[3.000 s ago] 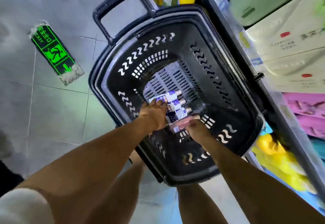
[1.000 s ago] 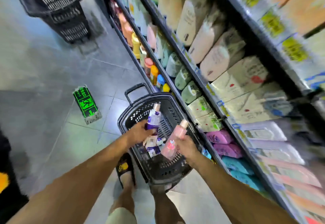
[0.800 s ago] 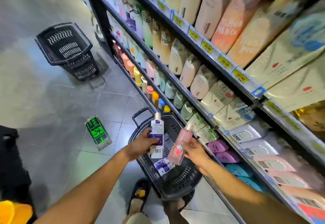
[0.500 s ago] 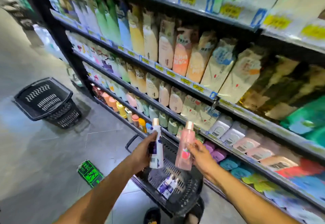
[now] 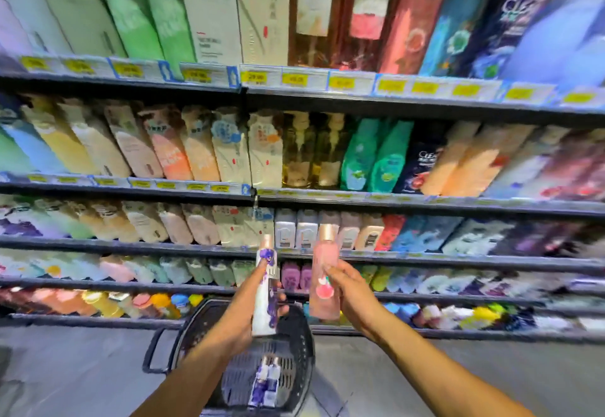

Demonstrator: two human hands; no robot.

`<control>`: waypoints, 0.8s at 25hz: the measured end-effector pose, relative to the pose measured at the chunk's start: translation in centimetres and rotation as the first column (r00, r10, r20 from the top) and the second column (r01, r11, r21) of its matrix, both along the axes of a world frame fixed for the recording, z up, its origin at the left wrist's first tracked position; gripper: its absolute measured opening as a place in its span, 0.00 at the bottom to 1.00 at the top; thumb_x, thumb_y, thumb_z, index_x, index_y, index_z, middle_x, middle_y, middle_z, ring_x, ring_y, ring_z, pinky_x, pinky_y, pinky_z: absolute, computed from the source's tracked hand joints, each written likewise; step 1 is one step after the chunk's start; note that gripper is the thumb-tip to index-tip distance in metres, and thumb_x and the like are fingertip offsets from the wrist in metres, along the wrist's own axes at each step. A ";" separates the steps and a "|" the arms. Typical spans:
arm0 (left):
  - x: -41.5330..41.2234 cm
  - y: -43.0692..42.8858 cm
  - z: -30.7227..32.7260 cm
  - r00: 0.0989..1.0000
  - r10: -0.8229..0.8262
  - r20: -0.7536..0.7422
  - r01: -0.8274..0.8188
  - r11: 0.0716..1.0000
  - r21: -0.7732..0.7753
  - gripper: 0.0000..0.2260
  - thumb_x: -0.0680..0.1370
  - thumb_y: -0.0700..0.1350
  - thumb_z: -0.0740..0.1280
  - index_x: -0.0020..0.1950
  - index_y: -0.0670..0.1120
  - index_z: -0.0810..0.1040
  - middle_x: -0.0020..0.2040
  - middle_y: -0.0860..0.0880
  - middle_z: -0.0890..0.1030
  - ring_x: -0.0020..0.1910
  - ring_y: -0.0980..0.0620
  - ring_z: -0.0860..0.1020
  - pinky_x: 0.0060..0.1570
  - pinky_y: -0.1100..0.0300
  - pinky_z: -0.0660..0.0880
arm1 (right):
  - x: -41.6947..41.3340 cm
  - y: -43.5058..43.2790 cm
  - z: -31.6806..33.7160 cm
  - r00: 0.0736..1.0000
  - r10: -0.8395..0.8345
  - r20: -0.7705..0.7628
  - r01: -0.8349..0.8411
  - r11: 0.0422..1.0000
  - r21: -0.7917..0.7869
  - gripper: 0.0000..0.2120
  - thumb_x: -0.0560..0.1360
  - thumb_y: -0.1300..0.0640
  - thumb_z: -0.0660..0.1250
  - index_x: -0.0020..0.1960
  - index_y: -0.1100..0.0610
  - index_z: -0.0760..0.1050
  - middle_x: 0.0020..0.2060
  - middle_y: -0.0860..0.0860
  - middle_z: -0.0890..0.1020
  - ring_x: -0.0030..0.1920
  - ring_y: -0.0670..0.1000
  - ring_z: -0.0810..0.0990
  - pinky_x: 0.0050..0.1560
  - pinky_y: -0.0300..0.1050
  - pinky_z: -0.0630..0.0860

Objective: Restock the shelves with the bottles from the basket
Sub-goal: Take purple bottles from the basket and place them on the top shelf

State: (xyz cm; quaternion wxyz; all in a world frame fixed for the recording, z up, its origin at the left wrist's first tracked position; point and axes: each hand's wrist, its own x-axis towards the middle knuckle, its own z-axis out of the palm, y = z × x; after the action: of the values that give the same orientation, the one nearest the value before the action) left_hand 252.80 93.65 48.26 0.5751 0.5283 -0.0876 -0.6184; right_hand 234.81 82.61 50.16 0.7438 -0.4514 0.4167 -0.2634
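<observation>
Now that both hands are up from basket (image 5: 296, 335), each brings one bottle near shelves (image 5: 425, 261). Left hand (image 5: 252, 305): fingers wrapped round white and purple bottle (image 5: 266, 292), upright. Right hand (image 5: 347, 289): fingers wrapped round pink bottle (image 5: 324, 272), upright, just beside first one. Both bottles in air before lower shelves, not on shelf yet. Picking looks done, putting comes next. More purple bottles (image 5: 266, 380) lie in basket on floor (image 5: 82, 367). Shelves packed tight with rows. Picture blurry, so cannot tell where free gap is.

White-purple bottle (image 5: 263, 318) and pink bottle (image 5: 324, 249); basket (image 5: 302, 344) is black
</observation>
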 end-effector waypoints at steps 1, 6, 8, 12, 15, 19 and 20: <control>-1.3 -0.6 0.2 0.999 -0.035 0.014 0.036 0.999 -0.031 0.29 0.67 0.68 0.76 0.51 0.44 0.81 0.40 0.42 0.79 0.33 0.46 0.79 0.35 0.55 0.75 | -1.5 -0.2 0.2 0.999 -0.043 0.014 0.043 0.999 0.009 0.09 0.74 0.55 0.69 0.52 0.58 0.77 0.40 0.54 0.81 0.38 0.50 0.79 0.45 0.46 0.74; -8.8 -3.5 1.7 0.991 -0.135 0.011 0.136 0.988 -0.071 0.26 0.79 0.54 0.62 0.68 0.35 0.73 0.54 0.34 0.83 0.38 0.40 0.84 0.35 0.51 0.81 | -9.9 -1.4 0.4 0.982 -0.187 0.033 0.184 0.979 0.091 0.11 0.81 0.59 0.63 0.62 0.61 0.74 0.45 0.58 0.85 0.40 0.55 0.84 0.44 0.49 0.80; -11.9 -4.6 2.3 0.983 -0.186 0.001 0.185 0.980 -0.068 0.27 0.75 0.55 0.63 0.65 0.34 0.76 0.55 0.34 0.83 0.40 0.37 0.84 0.38 0.49 0.81 | -13.3 -1.6 1.0 0.976 -0.216 0.036 0.212 0.973 0.092 0.10 0.82 0.58 0.62 0.61 0.61 0.73 0.45 0.59 0.86 0.40 0.56 0.85 0.43 0.49 0.81; -20.9 -7.2 3.4 0.971 -0.239 -0.005 0.238 0.968 -0.086 0.27 0.77 0.63 0.61 0.53 0.39 0.82 0.44 0.37 0.82 0.33 0.39 0.82 0.34 0.50 0.80 | -22.8 -2.0 2.2 0.951 -0.304 0.065 0.296 0.949 0.112 0.13 0.82 0.55 0.62 0.62 0.62 0.72 0.48 0.60 0.83 0.40 0.54 0.85 0.42 0.49 0.81; -28.1 -9.3 3.8 0.958 -0.285 -0.044 0.281 0.957 -0.076 0.29 0.78 0.66 0.59 0.46 0.40 0.82 0.39 0.39 0.80 0.29 0.40 0.80 0.31 0.53 0.79 | -30.2 -2.8 2.6 0.921 -0.381 0.086 0.366 0.919 0.146 0.25 0.77 0.43 0.64 0.63 0.63 0.75 0.49 0.62 0.81 0.41 0.56 0.84 0.44 0.50 0.81; -37.9 -12.3 3.5 0.935 -0.351 -0.050 0.346 0.934 -0.090 0.29 0.77 0.68 0.60 0.44 0.42 0.82 0.38 0.40 0.80 0.30 0.41 0.80 0.34 0.52 0.78 | -40.1 -3.7 2.5 0.874 -0.471 0.119 0.450 0.877 0.169 0.26 0.76 0.37 0.63 0.56 0.60 0.80 0.45 0.60 0.83 0.41 0.58 0.83 0.48 0.52 0.79; -40.3 -12.9 3.5 0.927 -0.372 -0.050 0.365 0.925 -0.104 0.29 0.77 0.68 0.59 0.42 0.42 0.83 0.38 0.40 0.80 0.29 0.41 0.80 0.34 0.52 0.78 | -42.5 -3.7 2.6 0.858 -0.498 0.127 0.473 0.861 0.185 0.26 0.78 0.38 0.62 0.56 0.61 0.79 0.45 0.60 0.83 0.39 0.57 0.84 0.44 0.50 0.80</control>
State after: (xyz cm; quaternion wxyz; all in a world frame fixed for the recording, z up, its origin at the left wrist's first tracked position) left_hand 212.48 80.77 51.76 0.4752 0.4536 -0.1940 -0.7286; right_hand 192.35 78.87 52.78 0.7170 -0.2510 0.4703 -0.4490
